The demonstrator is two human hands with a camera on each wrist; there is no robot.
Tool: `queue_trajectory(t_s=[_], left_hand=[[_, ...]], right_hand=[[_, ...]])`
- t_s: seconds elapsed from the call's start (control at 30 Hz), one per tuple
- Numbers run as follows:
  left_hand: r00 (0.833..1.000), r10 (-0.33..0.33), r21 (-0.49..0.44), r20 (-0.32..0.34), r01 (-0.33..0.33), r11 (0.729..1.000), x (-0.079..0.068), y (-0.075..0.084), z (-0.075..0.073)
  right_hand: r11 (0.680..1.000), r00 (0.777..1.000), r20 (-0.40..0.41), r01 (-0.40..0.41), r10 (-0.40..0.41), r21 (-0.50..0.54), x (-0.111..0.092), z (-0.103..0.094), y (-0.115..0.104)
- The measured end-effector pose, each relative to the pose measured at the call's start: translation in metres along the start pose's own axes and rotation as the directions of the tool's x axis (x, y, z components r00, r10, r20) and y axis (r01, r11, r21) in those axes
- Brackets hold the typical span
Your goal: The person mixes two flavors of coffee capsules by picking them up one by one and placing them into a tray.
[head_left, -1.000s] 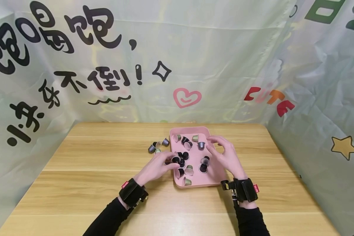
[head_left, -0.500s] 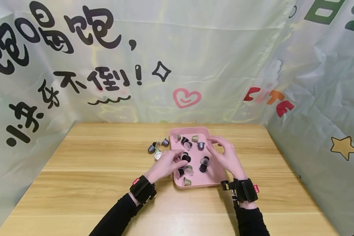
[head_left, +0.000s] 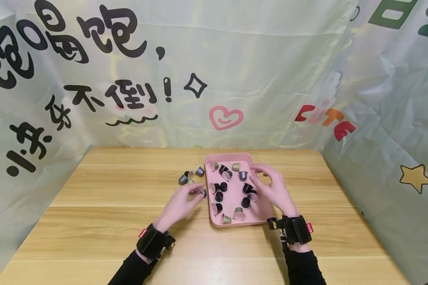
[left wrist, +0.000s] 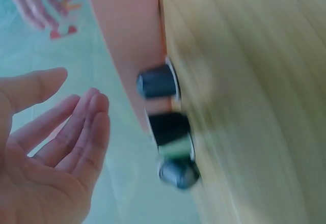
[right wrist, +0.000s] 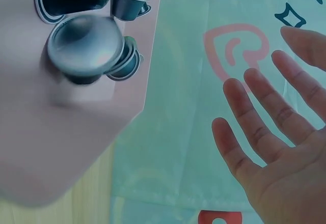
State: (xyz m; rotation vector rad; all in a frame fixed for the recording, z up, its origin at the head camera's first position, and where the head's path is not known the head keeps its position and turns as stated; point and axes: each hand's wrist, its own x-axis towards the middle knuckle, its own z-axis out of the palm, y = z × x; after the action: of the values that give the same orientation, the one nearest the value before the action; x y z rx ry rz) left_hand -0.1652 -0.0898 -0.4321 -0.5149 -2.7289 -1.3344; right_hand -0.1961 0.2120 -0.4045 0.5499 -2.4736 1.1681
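Observation:
My left hand (head_left: 180, 204) is over the table just left of the pink tray (head_left: 260, 213). Its thumb and fingers stand apart, with nothing between them in the left wrist view. Close to its fingertips, beside the tray wall, is a dark coffee capsule (head_left: 204, 193). My right hand (head_left: 274, 192) hovers at the tray's right side, fingers spread in the right wrist view and holding nothing. Nearest to it are a black capsule (head_left: 247, 188) and a silver-lidded capsule (right wrist: 84, 46). Several black and green capsules lie in the tray, such as a green capsule (head_left: 239, 214).
Left of the tray a loose group on the wooden table (head_left: 128, 190) includes a blue-grey capsule (head_left: 199, 171), a dark blue capsule (head_left: 183, 179) and a green capsule (left wrist: 175, 147), partly hidden. A printed curtain (head_left: 271, 59) closes off the back and sides.
My left hand has moved from over the tray back left to the table. A black capsule now lies in the tray's right part, and a green one has shifted right. My right hand stays put.

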Motion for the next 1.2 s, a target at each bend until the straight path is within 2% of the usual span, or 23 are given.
queue_trajectory(t_s=[0.17, 0.3, 0.47, 0.6, 0.9, 1.1, 1.2], left_hand=[[0.997, -0.055, 0.020, -0.049, 0.056, 0.998, -0.010, -0.011, -0.017], [0.995, -0.087, 0.023, -0.042, 0.088, 0.996, -0.015, -0.016, -0.029], [0.995, -0.094, 0.015, -0.045, 0.095, 0.995, -0.017, -0.022, -0.039], [0.993, -0.101, 0.018, -0.055, 0.102, 0.995, -0.017, -0.024, -0.043], [0.993, -0.105, 0.025, -0.062, 0.106, 0.994, -0.018, -0.026, -0.047], [0.992, -0.119, 0.021, -0.050, 0.120, 0.993, -0.018, -0.026, -0.048], [0.992, -0.121, 0.018, -0.046, 0.122, 0.992, -0.018, -0.026, -0.048]], right_hand=[[1.000, 1.000, -0.002, 0.022, -0.022, -0.009, 0.000, 0.002, 0.000], [1.000, 1.000, 0.007, 0.020, -0.020, -0.006, 0.000, 0.002, 0.000], [1.000, 0.999, 0.048, 0.003, -0.004, 0.008, 0.000, 0.004, -0.004], [1.000, 0.995, 0.096, 0.008, -0.009, 0.017, 0.000, 0.006, -0.008], [0.997, 0.979, 0.190, 0.073, -0.069, -0.015, 0.009, 0.015, -0.022], [0.985, 0.955, 0.263, 0.162, -0.140, -0.063, 0.023, 0.020, -0.034], [0.979, 0.939, 0.309, 0.186, -0.151, -0.084, 0.031, 0.024, -0.042]])
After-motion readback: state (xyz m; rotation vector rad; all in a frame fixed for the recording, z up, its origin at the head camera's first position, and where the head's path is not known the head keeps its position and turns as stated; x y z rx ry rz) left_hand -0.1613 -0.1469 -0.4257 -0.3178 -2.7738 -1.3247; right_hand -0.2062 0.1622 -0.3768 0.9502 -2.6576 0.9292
